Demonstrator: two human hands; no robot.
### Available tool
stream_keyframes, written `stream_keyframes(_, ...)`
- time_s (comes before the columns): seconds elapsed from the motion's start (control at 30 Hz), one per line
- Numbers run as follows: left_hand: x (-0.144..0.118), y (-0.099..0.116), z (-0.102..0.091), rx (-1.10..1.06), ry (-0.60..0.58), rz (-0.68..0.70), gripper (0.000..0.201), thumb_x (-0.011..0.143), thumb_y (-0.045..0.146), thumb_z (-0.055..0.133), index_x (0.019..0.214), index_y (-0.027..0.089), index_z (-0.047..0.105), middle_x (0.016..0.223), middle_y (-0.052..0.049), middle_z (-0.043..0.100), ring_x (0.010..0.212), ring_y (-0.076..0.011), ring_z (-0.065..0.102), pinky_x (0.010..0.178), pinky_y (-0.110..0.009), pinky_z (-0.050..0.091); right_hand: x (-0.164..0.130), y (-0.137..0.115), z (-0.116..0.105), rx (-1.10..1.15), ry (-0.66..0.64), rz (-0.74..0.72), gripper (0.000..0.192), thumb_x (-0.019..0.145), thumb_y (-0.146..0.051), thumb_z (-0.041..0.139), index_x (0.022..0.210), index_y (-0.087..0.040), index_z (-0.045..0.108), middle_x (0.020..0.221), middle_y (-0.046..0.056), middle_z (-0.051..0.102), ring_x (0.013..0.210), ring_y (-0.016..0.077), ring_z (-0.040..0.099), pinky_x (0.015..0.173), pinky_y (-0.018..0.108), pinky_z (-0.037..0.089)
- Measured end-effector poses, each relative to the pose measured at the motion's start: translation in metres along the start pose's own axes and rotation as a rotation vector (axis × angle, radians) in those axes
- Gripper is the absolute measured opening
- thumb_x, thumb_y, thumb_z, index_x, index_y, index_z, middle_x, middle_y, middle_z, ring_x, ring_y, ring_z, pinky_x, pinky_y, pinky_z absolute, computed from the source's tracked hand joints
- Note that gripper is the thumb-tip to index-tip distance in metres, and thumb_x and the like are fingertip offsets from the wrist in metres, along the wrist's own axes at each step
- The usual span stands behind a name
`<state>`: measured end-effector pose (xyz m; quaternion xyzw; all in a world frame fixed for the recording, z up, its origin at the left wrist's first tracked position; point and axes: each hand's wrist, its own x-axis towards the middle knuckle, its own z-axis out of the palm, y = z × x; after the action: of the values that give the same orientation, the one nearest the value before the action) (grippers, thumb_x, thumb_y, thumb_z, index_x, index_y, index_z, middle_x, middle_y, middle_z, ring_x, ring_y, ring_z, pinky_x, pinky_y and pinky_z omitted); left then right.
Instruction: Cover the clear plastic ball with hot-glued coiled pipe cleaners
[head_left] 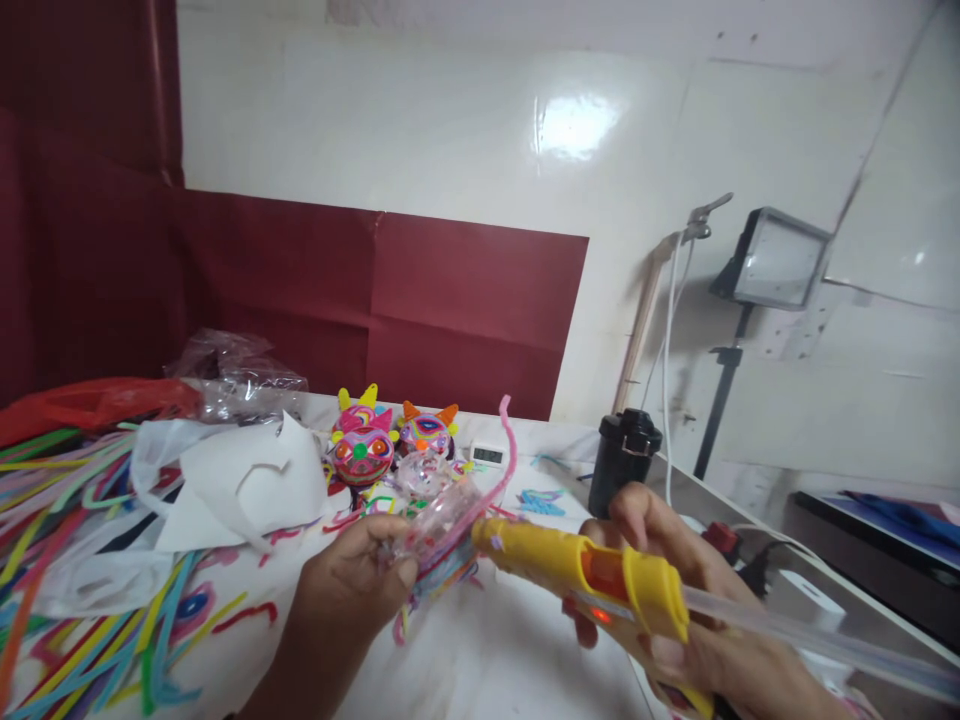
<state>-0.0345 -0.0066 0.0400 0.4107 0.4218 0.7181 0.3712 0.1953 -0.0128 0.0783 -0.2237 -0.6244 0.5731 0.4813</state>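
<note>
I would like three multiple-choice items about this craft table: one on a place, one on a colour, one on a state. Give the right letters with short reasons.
1. Where does the black lidded cup stand?
A. behind the right hand
B. on the red plastic bag
C. between the two round faces

2. What colour is the plastic glue gun?
A. blue
B. yellow
C. white

3. What is the state of the left hand?
A. lying flat and open on the table
B. closed on a clear plastic piece wrapped with coloured pipe cleaners
C. out of view

Answers:
1 A: the cup shows just beyond the right hand, near the table edge.
2 B: its body and nozzle end are yellow, with an orange part.
3 B: the fingers grip the clear plastic piece at the gun's tip.
</note>
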Motion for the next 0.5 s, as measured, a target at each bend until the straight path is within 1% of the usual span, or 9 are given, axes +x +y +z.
stream_keyframes(0.07, -0.002, 0.004, 0.001, 0.053, 0.030, 0.034, 0.014, 0.052, 0.016, 0.072, 0.065, 0.019, 0.068, 0.060, 0.002, 0.067, 0.059, -0.0156, 0.061, 0.055, -0.022, 0.047, 0.002, 0.002, -0.004, 0.004, -0.034, -0.020, 0.055, 0.060, -0.040, 0.084, 0.084, -0.027, 0.036, 0.078, -0.002, 0.061, 0.071, 0.0187, 0.065, 0.062, 0.029, 0.051)
stream_keyframes(0.13, -0.004, 0.008, 0.002, 0.095, 0.055, 0.059, 0.011, 0.052, 0.018, 0.070, 0.063, 0.019, 0.067, 0.060, 0.002, 0.067, 0.059, -0.0159, 0.061, 0.054, -0.023, 0.047, 0.003, 0.004, -0.009, 0.012, -0.040, -0.030, 0.058, 0.058, -0.041, 0.086, 0.084, -0.027, 0.035, 0.078, -0.002, 0.063, 0.070, 0.0184, 0.065, 0.061, 0.029, 0.051)
stream_keyframes(0.2, -0.005, 0.010, 0.002, 0.097, 0.055, 0.063, 0.011, 0.051, 0.019, 0.069, 0.062, 0.020, 0.066, 0.062, 0.002, 0.067, 0.061, -0.0167, 0.061, 0.055, -0.023, 0.047, 0.005, 0.006, -0.013, 0.015, -0.057, -0.034, 0.060, 0.057, -0.041, 0.086, 0.084, -0.027, 0.035, 0.079, -0.002, 0.063, 0.070, 0.0185, 0.065, 0.061, 0.028, 0.051)
stream_keyframes(0.27, -0.004, 0.009, 0.001, 0.079, 0.033, 0.040, 0.012, 0.052, 0.019, 0.070, 0.064, 0.019, 0.067, 0.060, 0.002, 0.067, 0.059, -0.0165, 0.060, 0.055, -0.024, 0.047, 0.006, 0.009, -0.016, 0.023, -0.105, -0.043, 0.059, 0.058, -0.041, 0.086, 0.085, -0.027, 0.035, 0.080, -0.002, 0.062, 0.069, 0.0183, 0.066, 0.060, 0.027, 0.050)
stream_keyframes(0.33, -0.003, 0.005, -0.001, 0.033, 0.001, -0.008, 0.014, 0.053, 0.019, 0.071, 0.067, 0.018, 0.068, 0.060, 0.001, 0.068, 0.057, -0.0162, 0.060, 0.057, -0.025, 0.048, 0.006, 0.011, -0.017, 0.035, -0.126, -0.066, 0.057, 0.060, -0.040, 0.084, 0.087, -0.028, 0.035, 0.081, -0.002, 0.061, 0.068, 0.0179, 0.066, 0.059, 0.026, 0.050)
stream_keyframes(0.5, 0.004, -0.002, -0.006, -0.118, -0.120, -0.127, 0.019, 0.052, 0.017, 0.075, 0.069, 0.017, 0.069, 0.068, -0.003, 0.073, 0.064, -0.0188, 0.065, 0.062, -0.028, 0.051, 0.006, 0.016, -0.016, 0.070, -0.107, -0.085, 0.054, 0.061, -0.039, 0.083, 0.087, -0.028, 0.037, 0.079, -0.002, 0.060, 0.067, 0.0181, 0.066, 0.057, 0.027, 0.052)
